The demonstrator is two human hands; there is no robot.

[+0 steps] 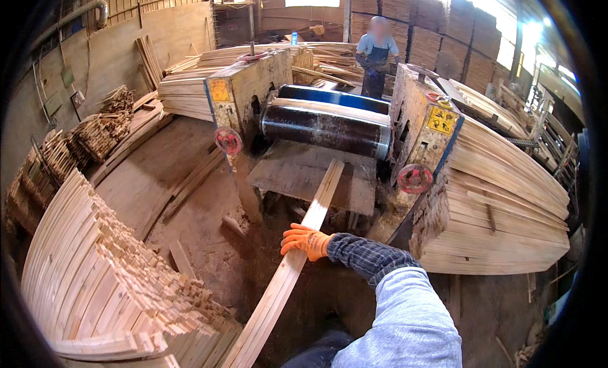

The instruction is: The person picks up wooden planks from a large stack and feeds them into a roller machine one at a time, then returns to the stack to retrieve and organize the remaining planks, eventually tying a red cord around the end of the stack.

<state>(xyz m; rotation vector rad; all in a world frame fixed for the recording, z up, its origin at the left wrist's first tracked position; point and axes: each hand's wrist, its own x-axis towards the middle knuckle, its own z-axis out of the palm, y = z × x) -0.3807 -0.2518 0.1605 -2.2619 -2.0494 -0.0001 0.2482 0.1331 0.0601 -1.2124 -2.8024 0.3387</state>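
Observation:
My right hand (pixel 306 241), in an orange glove, is closed over long pale wooden strips (pixel 280 285) lying side by side. Its fingers wrap across their top from the right. The far end of the strips rests on a worn feed plate (pixel 278 167) in front of a machine's dark roller (pixel 323 131). Toward me, the strips run down past the lower edge of the picture. A plaid cuff and a grey sleeve (pixel 405 311) cover my right arm. My left hand is outside the picture.
A tall stack of strips (pixel 76 273) stands at left, another (pixel 500 222) at right. Red handwheels (pixel 228 140) (pixel 415 178) jut from the machine's side posts. Behind the rollers stands a person (pixel 377 54) in a dark apron. Loose wood pieces (pixel 182 259) lie on the floor.

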